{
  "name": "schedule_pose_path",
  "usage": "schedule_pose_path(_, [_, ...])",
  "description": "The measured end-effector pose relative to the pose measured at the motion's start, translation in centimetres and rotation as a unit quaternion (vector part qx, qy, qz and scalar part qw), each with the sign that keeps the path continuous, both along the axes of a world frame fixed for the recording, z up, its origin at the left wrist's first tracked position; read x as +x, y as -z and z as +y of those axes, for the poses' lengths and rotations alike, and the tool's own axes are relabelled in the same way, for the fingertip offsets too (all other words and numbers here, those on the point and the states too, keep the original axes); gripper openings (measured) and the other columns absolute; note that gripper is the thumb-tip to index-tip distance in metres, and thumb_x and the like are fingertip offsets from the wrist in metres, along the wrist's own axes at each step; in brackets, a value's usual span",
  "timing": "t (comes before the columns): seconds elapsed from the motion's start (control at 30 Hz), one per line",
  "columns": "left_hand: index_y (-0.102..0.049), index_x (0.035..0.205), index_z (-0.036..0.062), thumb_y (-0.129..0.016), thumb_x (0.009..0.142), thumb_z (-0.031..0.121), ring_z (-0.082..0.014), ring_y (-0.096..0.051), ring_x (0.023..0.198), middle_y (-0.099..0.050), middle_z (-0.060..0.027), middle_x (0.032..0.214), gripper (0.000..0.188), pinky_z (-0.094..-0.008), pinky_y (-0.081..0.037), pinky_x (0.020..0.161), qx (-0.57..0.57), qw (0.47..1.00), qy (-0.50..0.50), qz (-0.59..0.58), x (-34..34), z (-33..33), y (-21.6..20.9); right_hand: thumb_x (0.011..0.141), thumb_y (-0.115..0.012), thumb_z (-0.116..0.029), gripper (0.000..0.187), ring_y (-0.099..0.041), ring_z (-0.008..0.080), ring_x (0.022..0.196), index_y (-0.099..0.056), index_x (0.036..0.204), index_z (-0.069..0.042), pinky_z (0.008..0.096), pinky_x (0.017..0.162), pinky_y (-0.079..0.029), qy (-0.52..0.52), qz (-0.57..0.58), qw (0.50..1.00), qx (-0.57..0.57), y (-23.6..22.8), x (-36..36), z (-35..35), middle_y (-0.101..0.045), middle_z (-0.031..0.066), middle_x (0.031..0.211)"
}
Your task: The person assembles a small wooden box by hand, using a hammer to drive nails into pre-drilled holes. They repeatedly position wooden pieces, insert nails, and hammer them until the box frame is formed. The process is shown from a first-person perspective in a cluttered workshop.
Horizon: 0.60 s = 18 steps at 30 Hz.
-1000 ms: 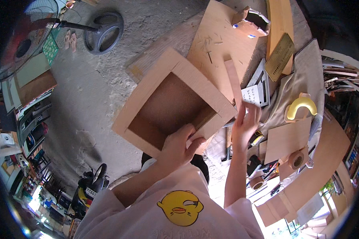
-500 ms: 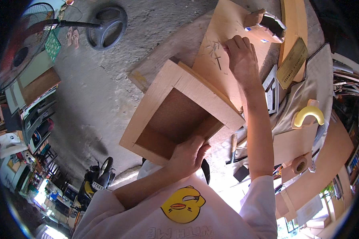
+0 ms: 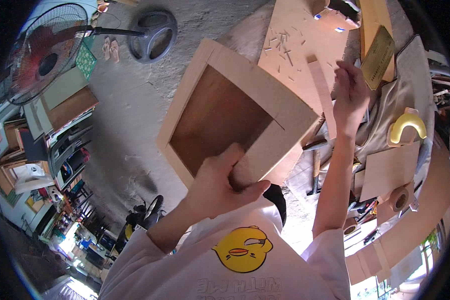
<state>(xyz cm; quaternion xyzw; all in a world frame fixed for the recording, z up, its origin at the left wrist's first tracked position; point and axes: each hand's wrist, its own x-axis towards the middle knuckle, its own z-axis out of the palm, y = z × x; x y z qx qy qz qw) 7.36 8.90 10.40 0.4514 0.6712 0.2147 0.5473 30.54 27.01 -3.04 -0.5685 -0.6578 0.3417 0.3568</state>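
My left hand [image 3: 217,172] grips the near rim of a pale wooden box [image 3: 290,107], which is tilted and has a rectangular opening showing a brown inside. Its thumb lies outside the rim and its fingers reach into the opening. Off the box's right side, my right hand [image 3: 351,97] is raised with fingers curled together; anything small between them is hidden. Loose nails [image 3: 285,42] lie scattered on a light wooden board [image 3: 305,20] beyond the box. A narrow wooden strip [image 3: 322,95] lies between that board and my right hand.
A torn carton [image 3: 330,20] sits at the board's far end, near a yellowish plate [image 3: 379,57]. To the right are a yellow curved piece [image 3: 407,127], a tape roll [image 3: 400,199] and a handled tool [image 3: 316,165]. A fan [image 3: 47,62] stands far left.
My right hand has left the nails and moved right and nearer. The box has turned and tilted in my left hand. The nails and the wooden strip now show more fully.
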Motion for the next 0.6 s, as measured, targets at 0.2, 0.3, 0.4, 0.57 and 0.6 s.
schedule_pose_path(0.2, [-0.055, 0.097, 0.0022, -0.085, 0.082, 0.024, -0.0235, -0.072, 0.066, -0.068, -0.0185, 0.078, 0.04, -0.0348, -0.055, 0.058, 0.069, 0.997, -0.01, -0.04, -1.4, -1.0, 0.8, 0.103, -0.059, -0.005, 0.014, -0.07, 0.0153, 0.086, -0.068, 0.109, 0.004, 0.0287, 0.081, -0.056, 0.091, 0.195, 0.973, -0.08, -0.6, 2.3, -7.1, -0.074, 0.0128, 0.097])
schedule_pose_path(0.3, [-0.055, 0.096, 0.002, -0.084, 0.084, 0.027, -0.0268, -0.072, 0.065, -0.067, -0.0196, 0.076, 0.04, -0.0365, -0.055, 0.057, 0.074, 0.997, -0.013, -0.022, 0.9, -1.5, 1.9, 0.101, -0.063, -0.006, 0.012, -0.072, 0.0193, 0.087, -0.068, 0.108, 0.003, 0.0325, 0.082, -0.058, 0.146, 0.272, 0.946, -0.097, -2.4, 3.6, -9.8, -0.075, 0.0167, 0.103])
schedule_pose_path(0.4, [-0.055, 0.097, 0.0016, -0.081, 0.087, 0.032, -0.0336, -0.073, 0.066, -0.067, -0.0216, 0.076, 0.041, -0.039, -0.055, 0.058, 0.067, 0.998, 0.005, 0.012, 5.0, -1.5, 3.8, 0.099, -0.068, -0.01, 0.014, -0.064, 0.0148, 0.085, -0.069, 0.108, 0.001, 0.0291, 0.079, -0.05, 0.154, 0.386, 0.907, -0.069, -4.1, 4.7, -12.4, -0.073, 0.0116, 0.1])
schedule_pose_path(0.57, [-0.057, 0.107, 0.0006, -0.076, 0.093, 0.037, -0.039, -0.073, 0.077, -0.069, -0.0236, 0.087, 0.044, -0.0443, -0.057, 0.063, 0.105, 0.989, 0.049, 0.092, 8.9, -1.7, 7.5, 0.1, -0.065, -0.005, 0.011, -0.059, 0.0126, 0.083, -0.069, 0.105, 0.004, 0.0268, 0.077, -0.048, 0.153, 0.377, 0.91, -0.079, -8.8, 4.1, -15.4, -0.071, 0.0115, 0.102])
schedule_pose_path(0.6, [-0.057, 0.11, 0.0006, -0.074, 0.094, 0.037, -0.0376, -0.073, 0.08, -0.07, -0.0229, 0.091, 0.044, -0.0443, -0.057, 0.065, 0.121, 0.983, 0.059, 0.127, 9.3, -2.0, 7.8, 0.1, -0.065, -0.005, 0.01, -0.058, 0.0121, 0.083, -0.069, 0.105, 0.004, 0.0264, 0.077, -0.048, 0.15, 0.367, 0.915, -0.077, -9.4, 3.9, -15.9, -0.071, 0.0113, 0.102])
